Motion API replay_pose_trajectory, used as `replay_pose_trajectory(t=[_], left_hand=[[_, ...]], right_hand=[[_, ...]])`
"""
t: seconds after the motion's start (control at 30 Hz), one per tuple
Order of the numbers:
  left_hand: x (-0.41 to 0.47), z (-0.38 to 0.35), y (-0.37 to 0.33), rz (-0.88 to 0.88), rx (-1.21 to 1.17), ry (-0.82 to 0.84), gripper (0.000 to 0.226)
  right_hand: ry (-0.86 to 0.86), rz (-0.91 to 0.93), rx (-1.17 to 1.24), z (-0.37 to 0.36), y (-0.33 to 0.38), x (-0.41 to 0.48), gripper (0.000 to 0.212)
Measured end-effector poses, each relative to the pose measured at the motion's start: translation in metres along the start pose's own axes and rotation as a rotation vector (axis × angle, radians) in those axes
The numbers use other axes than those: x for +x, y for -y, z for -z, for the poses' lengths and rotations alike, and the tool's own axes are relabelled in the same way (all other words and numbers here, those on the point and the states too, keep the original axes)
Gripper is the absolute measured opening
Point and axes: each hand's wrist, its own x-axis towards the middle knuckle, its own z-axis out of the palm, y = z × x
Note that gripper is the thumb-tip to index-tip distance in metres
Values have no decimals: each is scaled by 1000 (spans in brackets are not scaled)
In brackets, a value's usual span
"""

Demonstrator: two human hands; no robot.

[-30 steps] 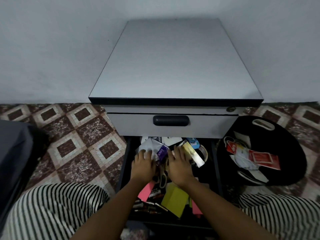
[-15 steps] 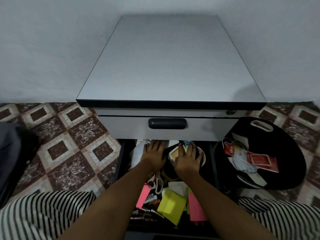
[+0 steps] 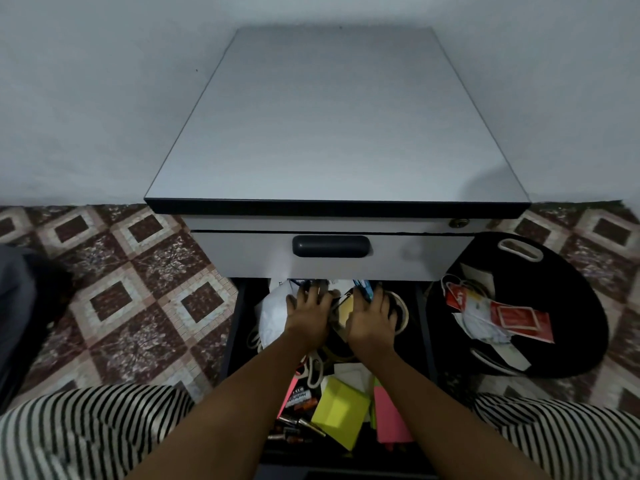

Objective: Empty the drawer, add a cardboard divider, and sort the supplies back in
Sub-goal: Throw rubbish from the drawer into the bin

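At twelve o'clock we see a pale grey wall (image 3: 86, 98), and before it a cabinet top (image 3: 332, 133), flat and grey with a black front edge. Below it sits a closed upper drawer front (image 3: 242, 258) with a dark recessed handle (image 3: 330, 246) and, toward two o'clock, a keyhole (image 3: 459, 222). Brown-and-cream floor tiles (image 3: 138, 289) spread at nine and three o'clock. At three o'clock a round black tub (image 3: 571, 306) stands just beside the cabinet. A dark grey object (image 3: 17, 306) sits at the nine o'clock edge.
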Motion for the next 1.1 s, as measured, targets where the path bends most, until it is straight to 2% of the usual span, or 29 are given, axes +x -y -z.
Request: replay_pose_trajectory(t=[0.1,0.17,0.23,0.37,0.53,0.67,0.8,0.9,1.0,1.1], left_hand=[[3,-2,-2,-34,-10,50,74],[4,-4,-3,-12,3,17,75],[7,-6,-3,35,-6,-18,72],[14,-8,0,81,50,33,64],[12,-9,-1,55,87,-99,51],[14,-6,2,67,118,-151,52],[19,-6,3,73,121,-92,68],[17,-8,3,52,122,-51,63],[6,-4,1,20,141,-38,57],[-7,-3,6,-47,204,-112,58]], right_hand=[[12,-47,90,-4,-3,7,58],[14,-61,124,-6,-1,13,57],[19,-57,132,-8,2,17,56],[15,-71,94,-9,13,16,54],[-19,-96,161,-4,17,18,45],[-41,-119,224,-3,19,20,44],[-67,-180,226,0,13,23,38],[-38,-193,222,5,6,27,32],[-47,-215,394,10,-1,25,34],[-63,-278,601,16,-11,20,34]])
